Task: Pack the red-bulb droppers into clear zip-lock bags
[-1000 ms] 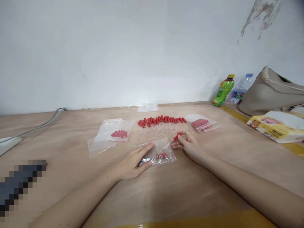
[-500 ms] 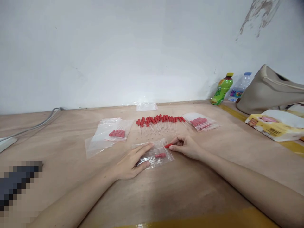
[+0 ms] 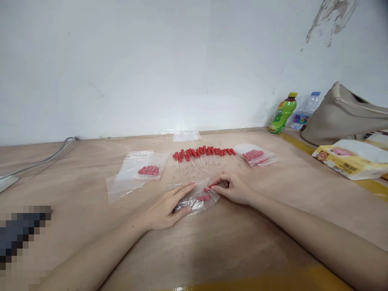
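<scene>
One red-bulbed dropper sat pinched in my right hand; left hand lay spread, ungripping, on bag. Crumpling plastic risked snags.

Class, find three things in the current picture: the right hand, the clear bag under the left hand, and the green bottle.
Right hand (image 3: 235, 190): head view, back of the hand.
Clear bag (image 3: 195, 203): head view, middle of its plastic.
Green bottle (image 3: 282, 116): head view, middle of its body.
</scene>
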`<state>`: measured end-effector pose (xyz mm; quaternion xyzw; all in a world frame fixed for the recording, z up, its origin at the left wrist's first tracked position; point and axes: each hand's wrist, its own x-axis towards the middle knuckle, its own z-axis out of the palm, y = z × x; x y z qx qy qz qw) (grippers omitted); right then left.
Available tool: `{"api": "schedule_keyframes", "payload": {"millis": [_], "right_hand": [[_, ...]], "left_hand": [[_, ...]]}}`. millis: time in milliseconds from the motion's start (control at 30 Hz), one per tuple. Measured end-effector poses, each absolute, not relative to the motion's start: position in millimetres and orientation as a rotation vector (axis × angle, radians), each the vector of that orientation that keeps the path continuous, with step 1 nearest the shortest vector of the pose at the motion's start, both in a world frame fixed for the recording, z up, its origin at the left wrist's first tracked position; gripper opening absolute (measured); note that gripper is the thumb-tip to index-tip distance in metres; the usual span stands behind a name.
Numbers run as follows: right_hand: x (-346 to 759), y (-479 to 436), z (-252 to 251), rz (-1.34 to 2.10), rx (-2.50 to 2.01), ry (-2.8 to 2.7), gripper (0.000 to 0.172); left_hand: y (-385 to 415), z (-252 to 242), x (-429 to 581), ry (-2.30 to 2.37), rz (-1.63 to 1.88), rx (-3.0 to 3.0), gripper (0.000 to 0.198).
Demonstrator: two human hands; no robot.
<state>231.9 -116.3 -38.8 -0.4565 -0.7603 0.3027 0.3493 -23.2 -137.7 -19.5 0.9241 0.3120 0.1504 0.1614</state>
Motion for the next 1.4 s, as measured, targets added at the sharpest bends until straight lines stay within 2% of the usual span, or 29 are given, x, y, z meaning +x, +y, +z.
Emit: {"api": "schedule_keyframes", "payload": {"millis": [133,300,500,667,867,1067,1333,1400], "right_hand": [[232,-115,-41,0.714,-1.192,-2.006,0.015],[225,-121,-37,0.879,-1.072,-2.031,0.016],[219,-131,-31,0.467,-1.159,-2.272,0.023],[240,-114,-24,0.450,-1.301,-2.187,0.029],[271,-70,-6,-0.029,-1.853,-2.001,0.020],[267,-38,3,0.054,-2.280,-1.938,0.024],[268,-18,4,0.363,-2.403,-1.834,0.029],[272,-19,7,0.369,-2.377,-1.789,0.036]], "left_hand": [[-137,-21,-24,0.879,0.454,2.645,0.055],[-137,-20,-22,0.869,0.460,2.650,0.055],[-136,-20,-20,0.874,0.480,2.650,0.055],[-137,-20,-20,0.870,0.430,2.659,0.047],[-134,-24,-22,0.850,0.420,2.677,0.043],[-136,-18,-22,0.847,0.360,2.722,0.042],[-138,-14,-20,0.775,0.300,2.823,0.044],[-138,-16,-20,0.828,0.334,2.768,0.046]]}}
